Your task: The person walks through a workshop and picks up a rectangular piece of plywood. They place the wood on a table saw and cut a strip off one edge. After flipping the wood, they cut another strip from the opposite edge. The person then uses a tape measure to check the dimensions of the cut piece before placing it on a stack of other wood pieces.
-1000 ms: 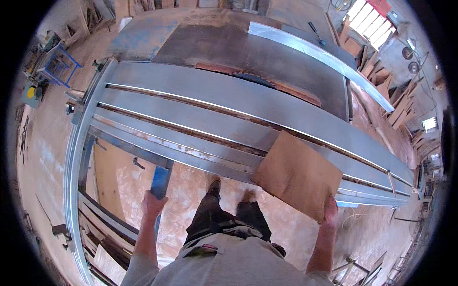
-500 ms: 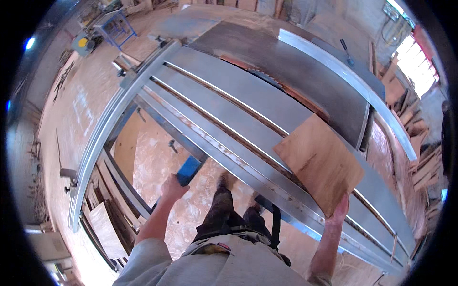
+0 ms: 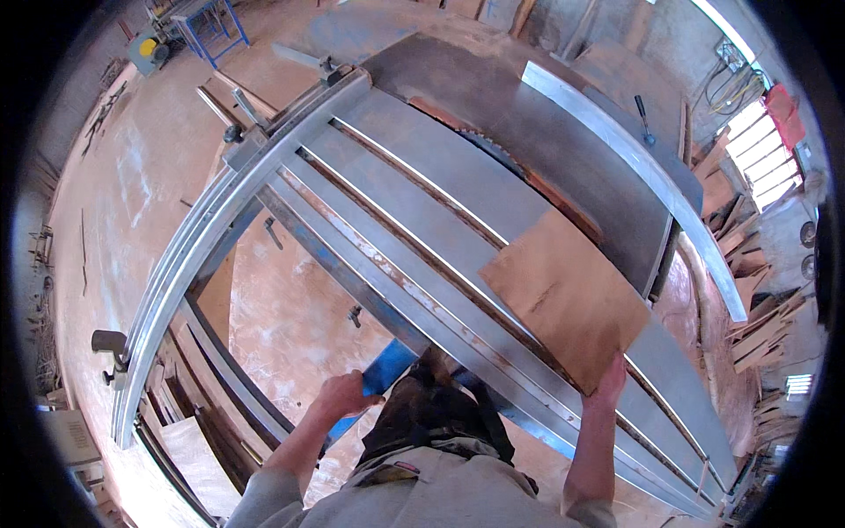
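A flat square wooden board (image 3: 568,295) lies across the slotted grey sliding table (image 3: 396,167) of a table saw. My right hand (image 3: 607,381) is closed on the board's near right corner, with its fingers partly hidden. Beyond the board's far left corner, the toothed saw blade (image 3: 493,150) shows in its slot, edged by a reddish-brown strip (image 3: 563,207). The board stands apart from the exposed teeth. Lower left, my left hand (image 3: 341,396) is wrapped round a blue bar (image 3: 387,368) beneath the table's near edge.
A long silver fence (image 3: 634,136) lies on the dark saw top (image 3: 440,84). The curved-looking metal crossrail (image 3: 189,207) carries a stop (image 3: 110,343). Wood offcuts (image 3: 761,334) are piled at the right, and planks (image 3: 198,458) lie lower left. A blue stand (image 3: 211,35) is at the far left.
The board and my right hand have shifted left along the table, toward the blade. The sliding table sits slightly farther right against the saw. My left hand stays on the blue bar, now closer to my body.
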A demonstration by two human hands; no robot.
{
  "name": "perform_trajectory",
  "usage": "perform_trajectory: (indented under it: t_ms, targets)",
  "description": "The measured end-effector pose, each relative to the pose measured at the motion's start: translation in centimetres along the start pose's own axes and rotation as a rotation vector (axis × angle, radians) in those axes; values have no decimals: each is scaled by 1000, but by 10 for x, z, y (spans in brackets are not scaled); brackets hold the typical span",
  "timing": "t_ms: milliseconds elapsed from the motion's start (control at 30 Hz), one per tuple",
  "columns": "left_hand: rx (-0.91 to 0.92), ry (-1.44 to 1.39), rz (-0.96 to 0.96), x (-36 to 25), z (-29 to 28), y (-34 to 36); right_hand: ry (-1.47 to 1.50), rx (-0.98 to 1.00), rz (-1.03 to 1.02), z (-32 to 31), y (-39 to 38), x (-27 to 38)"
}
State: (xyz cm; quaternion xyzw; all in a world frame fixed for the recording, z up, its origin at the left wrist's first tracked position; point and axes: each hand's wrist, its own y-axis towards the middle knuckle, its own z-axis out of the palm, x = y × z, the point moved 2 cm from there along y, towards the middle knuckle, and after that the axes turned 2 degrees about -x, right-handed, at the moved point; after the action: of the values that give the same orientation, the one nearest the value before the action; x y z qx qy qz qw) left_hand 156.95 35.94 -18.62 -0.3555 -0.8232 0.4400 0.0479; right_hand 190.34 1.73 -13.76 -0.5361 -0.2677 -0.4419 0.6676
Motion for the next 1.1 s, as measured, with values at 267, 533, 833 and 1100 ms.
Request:
perform_trajectory:
  t_ms: [267, 533, 833, 1100]
  targets:
    - [51, -13, 62, 13, -3, 9, -114, -54, 50, 62, 24, -30]
    - [54, 28, 6, 13, -5, 10, -164, -80, 53, 113, 36, -26]
    - [6, 25, -29, 9, -7, 2, 68, 183, 92, 135, 51, -32]
    - [126, 42, 7, 15, -9, 10, 80, 232, 149, 174, 59, -48]
